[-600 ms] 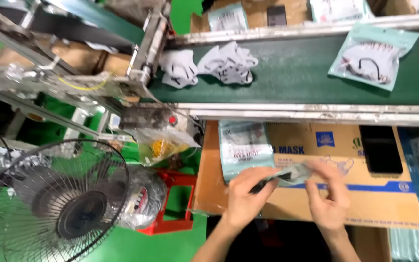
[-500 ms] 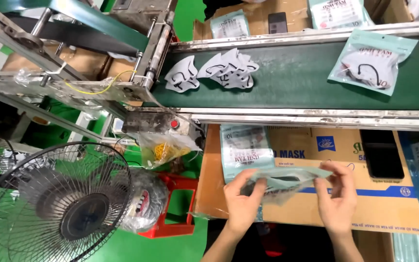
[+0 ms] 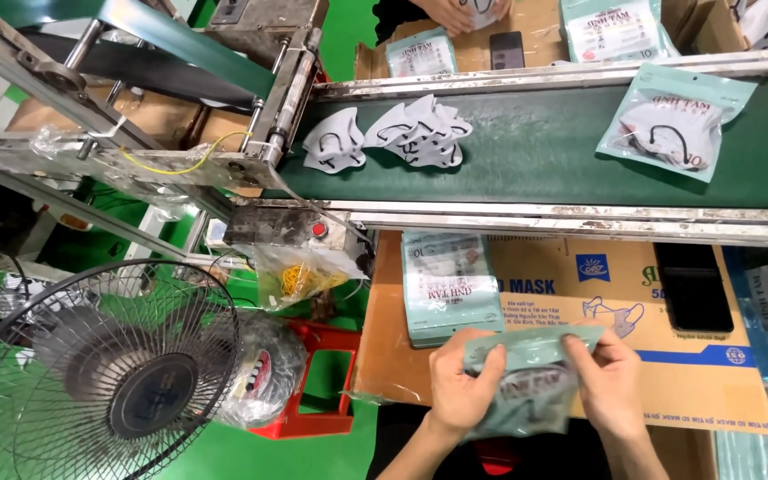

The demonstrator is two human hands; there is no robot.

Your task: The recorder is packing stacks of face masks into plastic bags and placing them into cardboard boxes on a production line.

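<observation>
A: Where is the pouch now?

B: The teal pouch (image 3: 526, 384) sits between both hands at the near edge, over the flattened cardboard box (image 3: 668, 356). The left hand (image 3: 460, 387) grips its left side, thumb on top and fingers curled under. The right hand (image 3: 611, 378) pinches the upper right corner.

A: Has anything changed?

B: Yes. A moment ago the pouch was held thin and stretched out between the hands; now it is turned face-up and the hands have drawn closer to the body. It looks filled and being pressed shut along the top edge, though I can't see the seal itself.

A: And around it?

B: A stack of pouches (image 3: 449, 284) lies just beyond the left hand. On the green conveyor belt (image 3: 535, 151), farther off, lie loose white masks (image 3: 397, 138) and one filled pouch (image 3: 673, 120) to the right. A black phone (image 3: 691, 286) rests on the box, and a fan (image 3: 100, 382) stands at the near left.
</observation>
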